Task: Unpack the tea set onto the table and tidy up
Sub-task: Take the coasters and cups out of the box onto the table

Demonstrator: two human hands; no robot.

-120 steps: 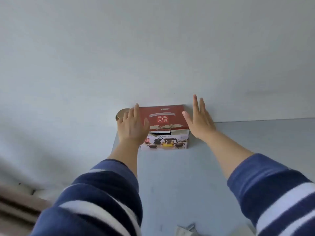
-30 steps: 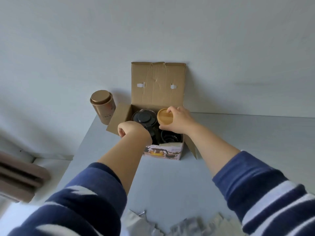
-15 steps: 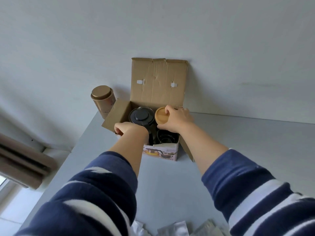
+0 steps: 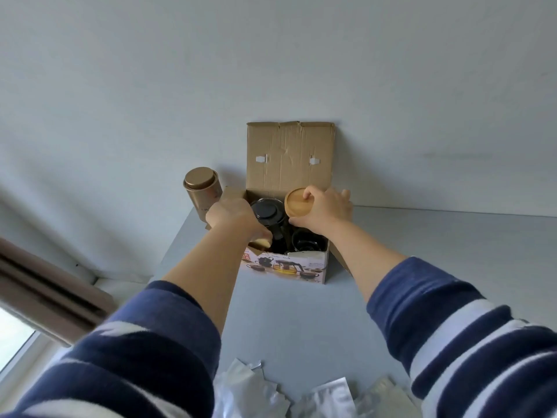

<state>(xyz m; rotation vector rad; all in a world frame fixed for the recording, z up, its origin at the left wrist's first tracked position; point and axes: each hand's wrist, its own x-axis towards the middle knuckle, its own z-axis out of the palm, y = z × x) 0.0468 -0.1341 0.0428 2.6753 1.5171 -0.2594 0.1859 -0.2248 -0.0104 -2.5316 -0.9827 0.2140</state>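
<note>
A gold tin point(image 4: 201, 193) stood left of the opened box point(image 4: 289, 236) on the tabletop point(image 4: 422, 251); the left hand point(image 4: 232, 215) gripped the box's left edge; the right hand point(image 4: 324, 208), having raised the wooden coaster point(image 4: 298, 203) higher than a moment earlier, held it above the black teapot point(image 4: 266, 212), so unpacking had begun.

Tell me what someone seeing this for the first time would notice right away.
The open cardboard box at the back of the grey table, its lid flap up against the wall, draws the eye, with both hands reaching into it. The right hand lifts a round wooden coaster, and the left hand reaches beside a black teapot. A gold tin stands left of the box.
</note>
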